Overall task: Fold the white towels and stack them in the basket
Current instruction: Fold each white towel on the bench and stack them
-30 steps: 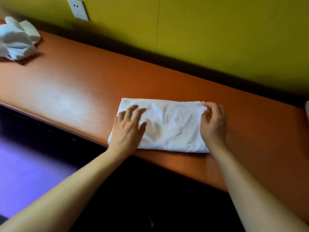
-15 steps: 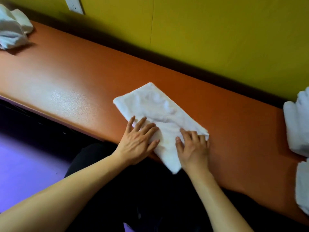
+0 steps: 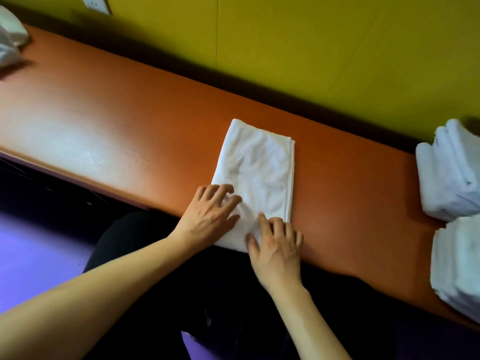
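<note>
Half-folded towel (image 3: 255, 175) lies lengthwise on tabletop (image 3: 130, 120), near edge under both hands. Left hand (image 3: 207, 216) and right hand (image 3: 276, 245) flat, fingers spread, pinching nothing. Advice: pinch near corners, fold away, align edges, smooth.

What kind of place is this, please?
Probably a laundry or housekeeping work area, though I cannot be sure: a long orange counter against a yellow wall, with stacks of folded white towels at the right.

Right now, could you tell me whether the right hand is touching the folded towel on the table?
Touching: the head view shows the right hand resting fingers-down on the near end of the folded towel.
</note>
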